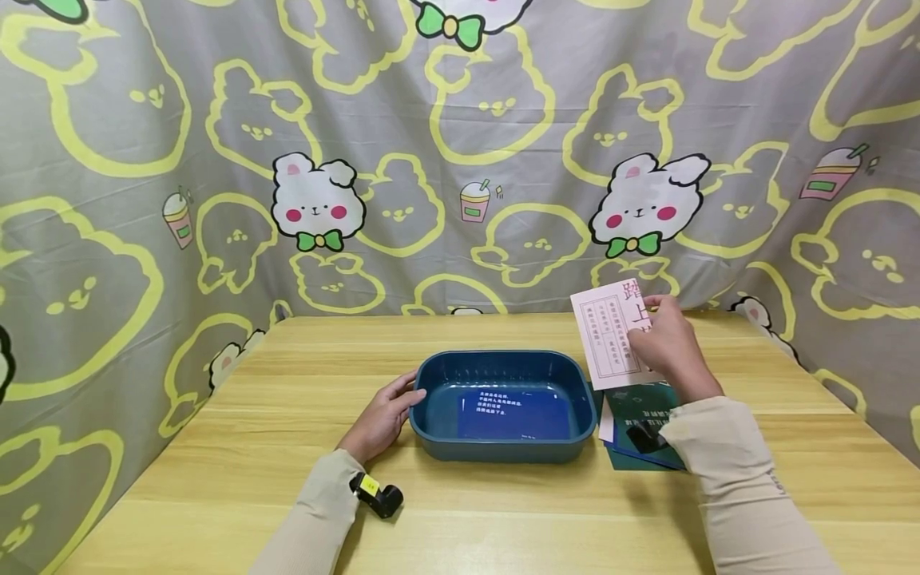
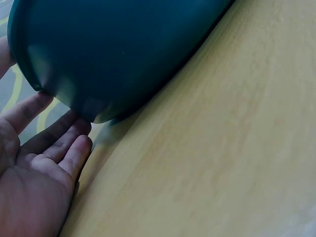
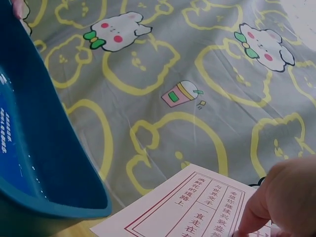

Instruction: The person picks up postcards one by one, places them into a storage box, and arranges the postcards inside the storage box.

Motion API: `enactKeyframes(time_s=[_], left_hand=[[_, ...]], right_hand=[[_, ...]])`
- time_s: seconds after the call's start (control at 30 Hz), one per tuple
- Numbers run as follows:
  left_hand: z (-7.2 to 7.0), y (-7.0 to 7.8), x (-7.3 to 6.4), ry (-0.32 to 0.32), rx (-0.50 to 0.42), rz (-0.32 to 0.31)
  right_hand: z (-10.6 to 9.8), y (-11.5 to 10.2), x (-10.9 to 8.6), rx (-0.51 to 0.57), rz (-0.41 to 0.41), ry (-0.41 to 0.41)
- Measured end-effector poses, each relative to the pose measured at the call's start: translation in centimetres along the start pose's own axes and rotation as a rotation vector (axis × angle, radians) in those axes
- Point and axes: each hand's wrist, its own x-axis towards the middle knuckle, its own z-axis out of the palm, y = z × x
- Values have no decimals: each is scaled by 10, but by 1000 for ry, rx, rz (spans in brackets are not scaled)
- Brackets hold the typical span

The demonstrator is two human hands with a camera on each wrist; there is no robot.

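Note:
My left hand holds the left end of a dark teal plastic basin, with the thumb over its rim and the fingertips against the outer wall. Inside the basin, a blue card with white lettering lies flat. My right hand pinches a pale pink card with red printing by its right side, thumb in front. The card is raised and tilted beyond the basin's right end. Beneath it, a few dark green, blue and pink cards overlap on the table, partly hidden by my right wrist.
The light wooden table meets a grey curtain with yellow outlines and white cartoon animals along its back and sides. Small black devices are strapped at both wrists.

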Motion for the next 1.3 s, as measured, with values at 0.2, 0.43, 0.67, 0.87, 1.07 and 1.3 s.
enactKeyframes(time_s=[0.2, 0.43, 0.67, 0.87, 1.07, 1.3], left_hand=[[0, 1, 0, 7, -5, -1], [1, 1, 1, 14, -20, -10], [0, 0, 2, 7, -10, -8], [0, 0, 1, -7, 4, 3], [-2, -3, 0, -15, 30, 59], [-1, -1, 1, -11, 4, 12]], right_hand=[[4, -5, -2, 3, -5, -8], [6, -10, -4, 10, -16, 4], [8, -14, -3, 33, -38, 20], [16, -20, -3, 39, -61, -2], [24, -23, -2, 29, -87, -27], [34, -23, -2, 0, -152, -18]])
